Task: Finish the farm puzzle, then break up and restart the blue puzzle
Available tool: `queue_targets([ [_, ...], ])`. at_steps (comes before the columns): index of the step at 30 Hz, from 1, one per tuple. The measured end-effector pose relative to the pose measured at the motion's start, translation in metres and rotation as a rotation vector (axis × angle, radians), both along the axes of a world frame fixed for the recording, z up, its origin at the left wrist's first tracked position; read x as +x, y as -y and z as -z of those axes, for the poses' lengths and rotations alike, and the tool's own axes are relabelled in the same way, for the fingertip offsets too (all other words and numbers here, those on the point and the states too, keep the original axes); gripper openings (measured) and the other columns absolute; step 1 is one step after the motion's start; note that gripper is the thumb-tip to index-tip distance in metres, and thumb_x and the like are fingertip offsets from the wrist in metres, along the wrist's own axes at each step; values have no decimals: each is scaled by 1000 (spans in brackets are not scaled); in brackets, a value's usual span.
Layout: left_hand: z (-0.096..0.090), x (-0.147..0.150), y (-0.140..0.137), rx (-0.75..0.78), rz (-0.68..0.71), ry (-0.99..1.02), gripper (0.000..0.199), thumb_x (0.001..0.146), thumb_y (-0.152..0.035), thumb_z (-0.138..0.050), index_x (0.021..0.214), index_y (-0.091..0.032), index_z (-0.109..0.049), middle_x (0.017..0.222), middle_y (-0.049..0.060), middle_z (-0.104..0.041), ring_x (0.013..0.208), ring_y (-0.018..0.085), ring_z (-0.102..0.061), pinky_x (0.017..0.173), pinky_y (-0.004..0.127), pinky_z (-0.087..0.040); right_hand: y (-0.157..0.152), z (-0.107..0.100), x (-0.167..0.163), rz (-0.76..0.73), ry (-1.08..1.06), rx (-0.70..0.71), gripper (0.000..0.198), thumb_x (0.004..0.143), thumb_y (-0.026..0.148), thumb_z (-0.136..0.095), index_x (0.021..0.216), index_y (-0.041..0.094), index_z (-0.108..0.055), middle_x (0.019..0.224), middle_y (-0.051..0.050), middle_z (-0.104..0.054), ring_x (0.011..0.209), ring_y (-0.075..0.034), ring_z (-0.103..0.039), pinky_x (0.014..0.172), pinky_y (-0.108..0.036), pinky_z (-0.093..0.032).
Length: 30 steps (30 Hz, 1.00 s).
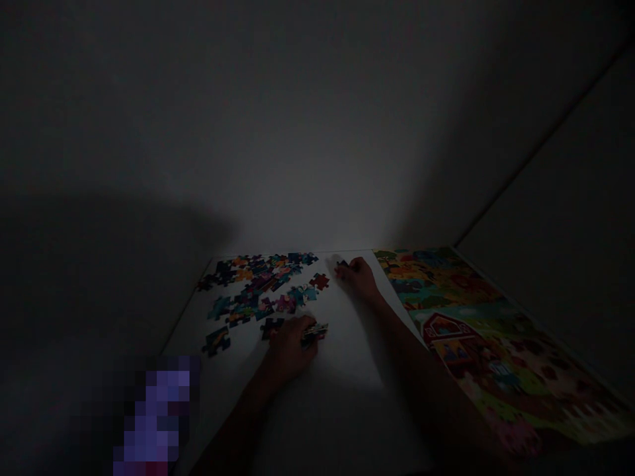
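Observation:
My left hand (292, 347) is closed around several jigsaw puzzle pieces (316, 332), which jut out past its fingers low over the white table (342, 390). Further off and to the right, my right hand (360, 276) pinches one dark puzzle piece (342, 265) at the surface. Between and left of the hands lie many loose puzzle pieces (265, 281), mostly blue, purple and orange. A reddish piece (320, 281) sits apart, nearest to my right hand. A dark piece (272, 328) is partly covered by my left hand.
Along the right side lie colourful picture sheets: an animal scene (429, 274) at the back and a farm scene with a red barn (446, 337) in front. A plain wall (317, 132) rises behind the table. At lower left is a pixelated purple patch (153, 416). The light is dim.

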<state>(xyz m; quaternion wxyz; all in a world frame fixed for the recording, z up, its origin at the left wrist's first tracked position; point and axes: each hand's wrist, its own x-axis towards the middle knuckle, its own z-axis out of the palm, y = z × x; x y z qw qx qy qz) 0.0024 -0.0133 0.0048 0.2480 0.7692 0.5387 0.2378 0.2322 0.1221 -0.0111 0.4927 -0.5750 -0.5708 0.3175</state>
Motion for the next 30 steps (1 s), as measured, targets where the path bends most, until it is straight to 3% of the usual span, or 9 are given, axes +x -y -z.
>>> queue_targets([
  [5,3,1,-2,51,24,65,26,81,-17,-60,106,-22,-63,104,5,-69,99,22,-64,87,35,-50,55,-7,-10,-317,-418,-212,54,69,46,-78,114,25,-57,77,3,-65,64,-14,-61,60,-26,-46],
  [7,2,2,-2,67,14,76,25,80,-17,-61,104,-22,-64,102,4,-70,97,22,-64,87,34,-50,67,-11,-21,-413,-464,-245,47,69,43,-79,109,25,-62,85,1,-67,70,-13,-62,65,-26,-48],
  [10,1,1,-3,69,4,79,23,79,-16,-61,101,-21,-64,98,5,-70,94,22,-65,85,34,-51,72,-14,-32,-444,-538,-233,39,67,40,-81,98,25,-63,96,0,-69,74,-13,-63,65,-26,-49],
  [14,4,0,-5,95,-48,91,26,81,-18,-59,107,-20,-63,104,7,-70,96,23,-65,87,37,-52,69,-17,-29,-446,-549,-258,43,65,39,-83,101,25,-64,99,-2,-70,77,-15,-64,64,-26,-49],
  [19,6,0,-5,108,-65,91,31,81,-19,-60,111,-21,-64,109,8,-70,103,25,-64,93,41,-50,68,-15,-22,-384,-620,-318,42,57,36,-86,85,23,-57,86,0,-70,75,-17,-65,61,-27,-48],
  [22,4,0,-4,88,-37,90,28,78,-18,-62,105,-22,-66,104,6,-71,100,26,-65,92,42,-49,67,-11,-25,-412,-638,-297,43,55,30,-86,80,23,-52,85,1,-69,76,-17,-65,68,-28,-50],
  [26,4,2,-5,55,-81,131,27,82,-20,-60,109,-20,-60,107,7,-68,100,23,-65,88,37,-51,71,-7,-30,-612,-575,-302,40,58,24,-84,87,22,-56,86,2,-70,79,-16,-65,75,-29,-49],
  [30,7,3,-7,0,-118,199,41,82,-23,-63,121,-19,-52,102,5,-67,92,21,-66,79,34,-52,77,-11,-29,-803,-318,-281,19,71,26,-72,86,19,-64,86,-2,-70,82,-18,-65,80,-33,-49],
])
